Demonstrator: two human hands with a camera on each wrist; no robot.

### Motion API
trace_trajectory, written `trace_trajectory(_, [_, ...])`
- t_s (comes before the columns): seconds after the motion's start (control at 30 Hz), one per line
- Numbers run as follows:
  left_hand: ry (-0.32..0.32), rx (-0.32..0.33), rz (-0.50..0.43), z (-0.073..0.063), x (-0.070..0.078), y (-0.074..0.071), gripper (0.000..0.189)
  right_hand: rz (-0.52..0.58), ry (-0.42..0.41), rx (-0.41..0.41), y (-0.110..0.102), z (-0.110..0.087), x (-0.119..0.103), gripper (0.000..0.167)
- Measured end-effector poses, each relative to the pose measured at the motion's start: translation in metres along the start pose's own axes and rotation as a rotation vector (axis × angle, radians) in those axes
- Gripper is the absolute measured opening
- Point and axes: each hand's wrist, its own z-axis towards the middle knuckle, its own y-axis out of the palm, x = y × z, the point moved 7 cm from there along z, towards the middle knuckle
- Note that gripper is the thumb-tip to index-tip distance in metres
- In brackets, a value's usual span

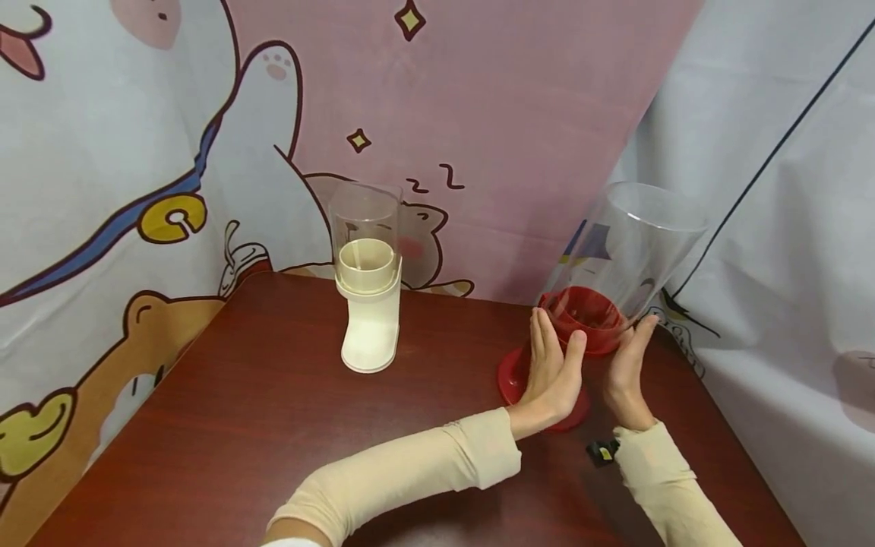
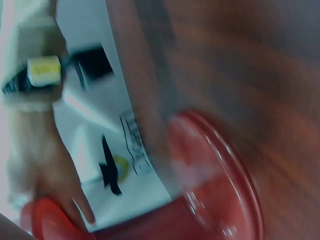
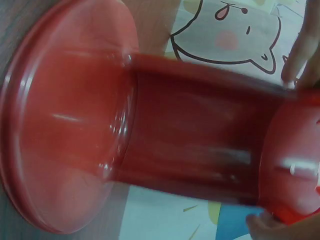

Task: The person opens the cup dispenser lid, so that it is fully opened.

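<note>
Glossy red plastic stand with a round base (image 3: 195, 130) stands toward two o'clock on the dark reddish-brown table (image 1: 239, 418), its upper cup between left hand (image 1: 554, 376) and right hand (image 1: 627, 372), whose straight, uncurled fingers touch it beneath a wide clear cylinder (image 1: 642, 247). Farther back, toward eleven o'clock, a cream boot-shaped stand (image 1: 372, 327) bears a clear tube (image 1: 365, 205), before pink-and-white cartoon-printed cloth (image 1: 533, 114).

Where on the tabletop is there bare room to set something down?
The table is bare from the cream stand out to the table's left edge, and between that stand and the base of the red stand. It is crowded on the right, where the left hand and right hand flank the red stand.
</note>
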Motion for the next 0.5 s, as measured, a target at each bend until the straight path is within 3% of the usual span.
trace_trajectory(0.13, [0.007,0.017,-0.003,-0.016,0.006,0.003,0.078,0.074,0.071,-0.090,0.004,-0.001,0.001,0.086])
trace_trajectory(0.27, [0.036,0.016,0.017,-0.022,0.007,0.003,0.079,-0.005,0.098,-0.089,0.002,0.001,0.002,0.086])
trace_trajectory(0.4, [0.038,0.006,0.022,-0.021,0.005,-0.008,0.077,0.050,0.088,-0.098,0.007,-0.001,-0.001,0.080])
trace_trajectory(0.5, [0.071,0.007,0.014,-0.008,0.010,-0.026,0.074,0.053,0.060,-0.036,0.011,-0.003,-0.005,0.073])
